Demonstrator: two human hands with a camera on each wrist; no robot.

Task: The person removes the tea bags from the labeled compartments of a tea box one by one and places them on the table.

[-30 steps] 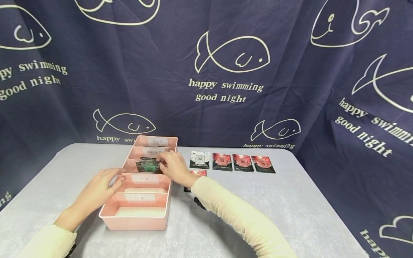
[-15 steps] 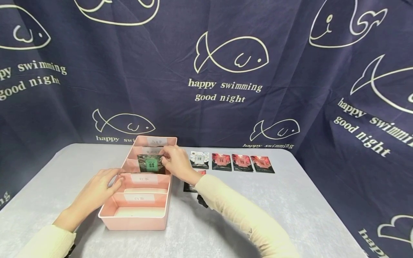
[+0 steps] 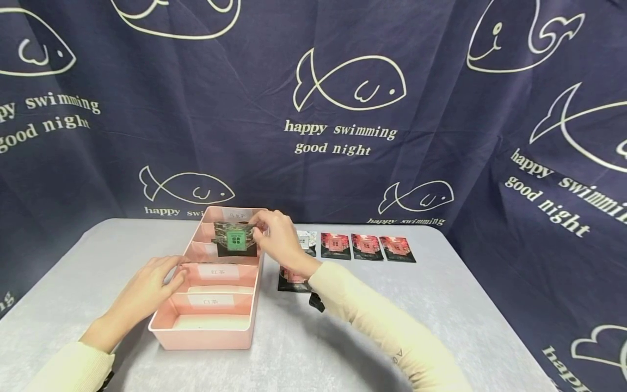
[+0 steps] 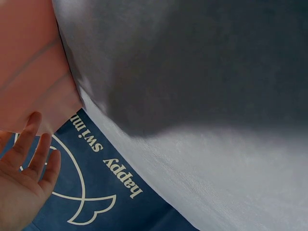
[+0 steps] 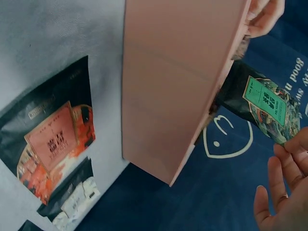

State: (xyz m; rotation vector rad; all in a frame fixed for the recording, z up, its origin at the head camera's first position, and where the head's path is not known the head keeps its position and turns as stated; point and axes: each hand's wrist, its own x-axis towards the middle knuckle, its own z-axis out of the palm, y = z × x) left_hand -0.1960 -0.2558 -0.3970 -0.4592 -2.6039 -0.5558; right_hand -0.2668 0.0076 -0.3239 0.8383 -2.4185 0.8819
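Observation:
My right hand [image 3: 281, 242] pinches the right edge of a black tea packet [image 3: 237, 239] with a green label, thumb against fingers. The packet is held up over the rear part of a long pink divided box [image 3: 206, 338], its green face toward me. In the right wrist view the packet's dark lower end [image 5: 231, 91] overlaps the box rim. My left hand [image 3: 147, 288] holds the box's left wall, thumb tip just over the rim. Several of its fingers [image 4: 43, 161] lie along the wall's outer side in the left wrist view.
White paper labels mark the dividers, such as the front label [image 3: 211, 300]. Right of the box lie several red-and-black packets [image 3: 368, 247] in a row. A white packet [image 3: 308, 242] and a nearer red packet [image 3: 294, 279] are partly hidden by my right arm. A dark curtain [image 3: 343, 179] hangs behind.
My right hand has raised the green-labelled tea packet from low in a middle compartment, moving it up, back and slightly right. My left hand has stayed on the box wall.

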